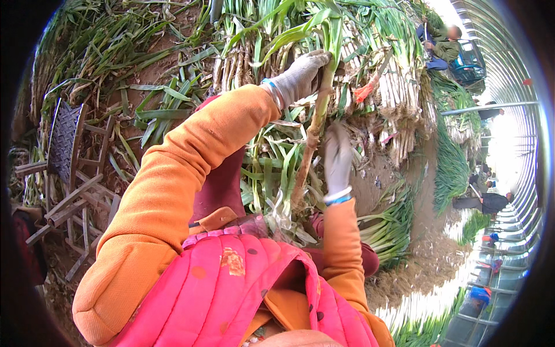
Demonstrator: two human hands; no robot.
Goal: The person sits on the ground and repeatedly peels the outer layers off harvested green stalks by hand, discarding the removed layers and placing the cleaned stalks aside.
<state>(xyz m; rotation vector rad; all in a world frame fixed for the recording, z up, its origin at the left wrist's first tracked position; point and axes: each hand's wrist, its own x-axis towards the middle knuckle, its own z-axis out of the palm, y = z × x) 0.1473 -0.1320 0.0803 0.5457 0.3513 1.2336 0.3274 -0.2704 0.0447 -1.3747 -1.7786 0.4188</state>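
My left hand [303, 76], in a light knit glove, grips a large green onion [321, 102] where its leaves fan out. The stalk hangs down towards my lap, its lower part covered in brownish outer skin. Just right of the stalk is my right hand [338, 158], gloved and blurred; whether its fingers touch the stalk or are closed cannot be made out. Behind my left hand lie rows of green onions with white stalks and roots [396, 95]. Loose leaves and pale peelings [282, 212] gather between my knees.
Wooden stools [80, 143] with a woven seat stand or lie at the left among leaf litter [160, 104]. More green onions [390, 230] lie on the soil to the right. A seated person [446, 47] is at the upper right, others farther off under the hooped frame [520, 143].
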